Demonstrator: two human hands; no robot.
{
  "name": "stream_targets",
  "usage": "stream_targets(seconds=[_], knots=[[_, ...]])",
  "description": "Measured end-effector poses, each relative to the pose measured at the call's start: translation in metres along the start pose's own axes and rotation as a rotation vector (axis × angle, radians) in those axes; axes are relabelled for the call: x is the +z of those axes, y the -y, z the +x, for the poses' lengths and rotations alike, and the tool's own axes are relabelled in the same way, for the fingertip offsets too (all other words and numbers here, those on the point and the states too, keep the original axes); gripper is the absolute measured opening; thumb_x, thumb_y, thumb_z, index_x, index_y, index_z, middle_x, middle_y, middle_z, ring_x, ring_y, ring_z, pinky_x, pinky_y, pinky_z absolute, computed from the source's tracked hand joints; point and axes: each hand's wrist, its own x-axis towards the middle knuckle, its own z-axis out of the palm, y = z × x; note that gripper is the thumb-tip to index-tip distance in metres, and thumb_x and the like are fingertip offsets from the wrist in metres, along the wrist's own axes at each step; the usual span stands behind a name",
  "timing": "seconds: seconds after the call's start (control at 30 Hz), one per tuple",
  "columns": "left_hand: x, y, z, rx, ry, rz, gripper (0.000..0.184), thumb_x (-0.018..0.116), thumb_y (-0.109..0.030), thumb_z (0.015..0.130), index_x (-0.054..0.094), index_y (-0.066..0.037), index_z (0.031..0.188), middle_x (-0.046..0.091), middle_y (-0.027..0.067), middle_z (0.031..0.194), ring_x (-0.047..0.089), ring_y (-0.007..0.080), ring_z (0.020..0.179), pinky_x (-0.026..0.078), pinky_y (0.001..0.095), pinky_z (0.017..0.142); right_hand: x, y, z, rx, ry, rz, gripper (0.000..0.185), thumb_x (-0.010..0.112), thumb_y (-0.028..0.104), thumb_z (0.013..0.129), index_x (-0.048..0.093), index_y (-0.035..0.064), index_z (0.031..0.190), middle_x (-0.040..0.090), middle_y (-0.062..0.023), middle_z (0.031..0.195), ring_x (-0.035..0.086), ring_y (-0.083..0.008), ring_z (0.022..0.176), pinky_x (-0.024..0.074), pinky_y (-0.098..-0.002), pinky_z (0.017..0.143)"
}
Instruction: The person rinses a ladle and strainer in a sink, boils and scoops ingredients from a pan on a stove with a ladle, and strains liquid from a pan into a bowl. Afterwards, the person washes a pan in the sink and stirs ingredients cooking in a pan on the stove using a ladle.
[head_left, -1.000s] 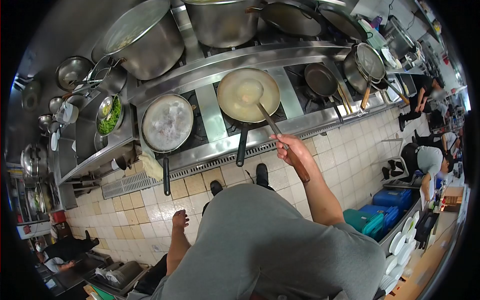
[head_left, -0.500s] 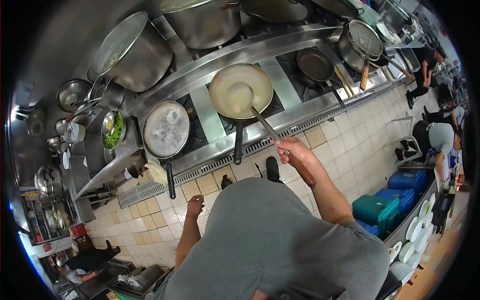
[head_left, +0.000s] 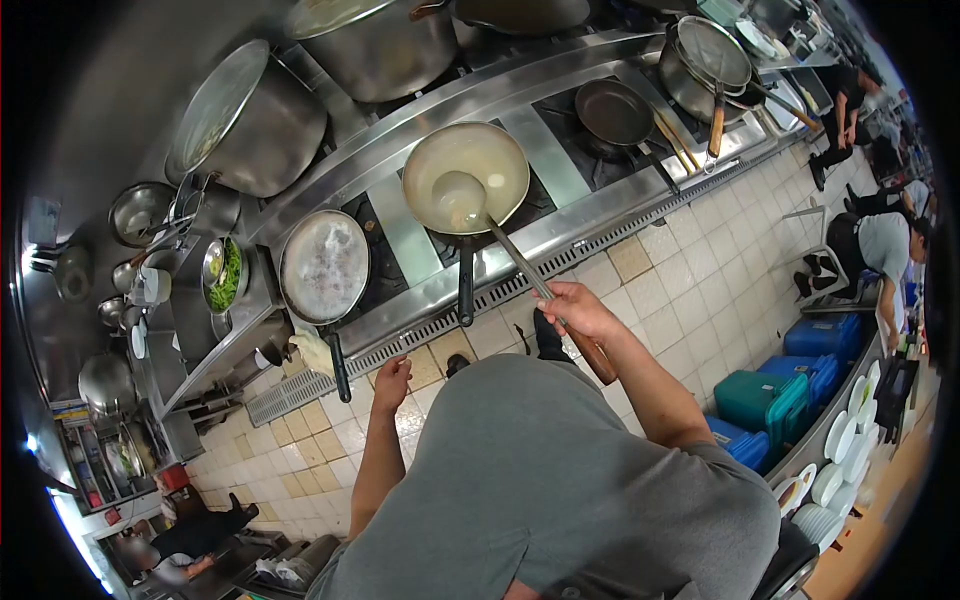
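Observation:
My right hand [head_left: 578,312] grips the wooden-handled ladle [head_left: 515,258], its bowl lowered into the pale liquid in the middle frying pan [head_left: 466,285]. A small pale lump sits in that liquid beside the ladle's bowl. My left hand [head_left: 394,382] hangs in front of the stove with its fingers curled, and nothing shows in it. Closest to it is the black handle of the left frying pan [head_left: 340,368], a short way off and not touched. Whitish, frothy-looking contents fill that left pan. A pale cloth [head_left: 313,352] hangs by its handle.
Large steel pots [head_left: 262,130] stand behind the burners. A dark small pan [head_left: 612,112] and a strainer [head_left: 714,52] over a pot are to the right. Chopped greens [head_left: 227,275] sit at left. Blue and green bins [head_left: 762,400] and stacked plates line the right. Other people work farther off.
The ladle's bowl has shifted toward the near side of the middle pan, and my right hand has come slightly closer to my body. My left hand has risen a little. The view has tilted slightly.

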Motion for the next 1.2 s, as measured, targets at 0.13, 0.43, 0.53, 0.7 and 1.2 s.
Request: stream_targets(seconds=[0.13, 0.43, 0.53, 0.7, 1.2], knots=[[0.006, -0.034, 0.012, 0.105, -0.007, 0.087, 0.039, 0.063, -0.031, 0.1, 0.064, -0.003, 0.127, 0.069, 0.005, 0.099, 0.066, 0.0137, 0.083, 0.053, 0.0304, 0.07, -0.002, -0.009, -0.004, 0.008, -0.011, -0.099, 0.023, 0.064, 0.013, 0.098, 0.063, -0.0005, 0.116, 0.055, -0.0005, 0.072, 0.05, -0.0087, 0.055, 0.043, -0.0252, 0.049], [0.037, -0.188, 0.064, 0.51, -0.156, 0.135, 0.032, 0.07, -0.021, 0.095, 0.071, -0.004, 0.122, 0.074, 0.0097, 0.098, 0.065, 0.0142, 0.082, 0.054, 0.0305, 0.077, -0.002, -0.015, -0.011, -0.035, -0.006, -0.261, 0.008, 0.065, 0.009, 0.097, 0.061, 0.0031, 0.095, 0.051, 0.0028, 0.069, 0.048, -0.007, 0.052, 0.0418, -0.0254, 0.047], [0.051, -0.238, 0.073, 0.528, -0.161, 0.153, 0.034, 0.07, -0.021, 0.094, 0.071, -0.003, 0.123, 0.076, 0.0102, 0.099, 0.067, 0.0146, 0.08, 0.054, 0.0294, 0.077, 0.001, -0.007, -0.017, -0.036, -0.003, -0.275, 0.008, 0.065, 0.009, 0.096, 0.06, 0.0034, 0.095, 0.05, 0.0035, 0.068, 0.047, -0.0068, 0.052, 0.0413, -0.0256, 0.047], [0.069, -0.274, 0.097, 0.583, -0.233, 0.419, 0.028, 0.072, -0.022, 0.089, 0.075, -0.007, 0.112, 0.075, 0.0155, 0.104, 0.07, 0.0267, 0.092, 0.055, 0.0363, 0.084, -0.002, -0.015, -0.018, -0.044, -0.012, -0.327, 0.007, 0.065, 0.009, 0.096, 0.061, 0.0032, 0.097, 0.049, 0.0039, 0.068, 0.047, -0.0068, 0.053, 0.0411, -0.0261, 0.047], [0.103, -0.319, 0.121, 0.697, -0.251, 0.964, 0.016, 0.066, -0.023, 0.087, 0.079, -0.014, 0.093, 0.075, 0.0115, 0.093, 0.068, 0.0318, 0.095, 0.056, 0.0456, 0.084, 0.003, -0.012, -0.031, -0.052, 0.014, -0.234, 0.011, 0.065, 0.01, 0.097, 0.059, 0.0048, 0.089, 0.05, 0.0046, 0.067, 0.048, -0.0056, 0.053, 0.042, -0.025, 0.048]])
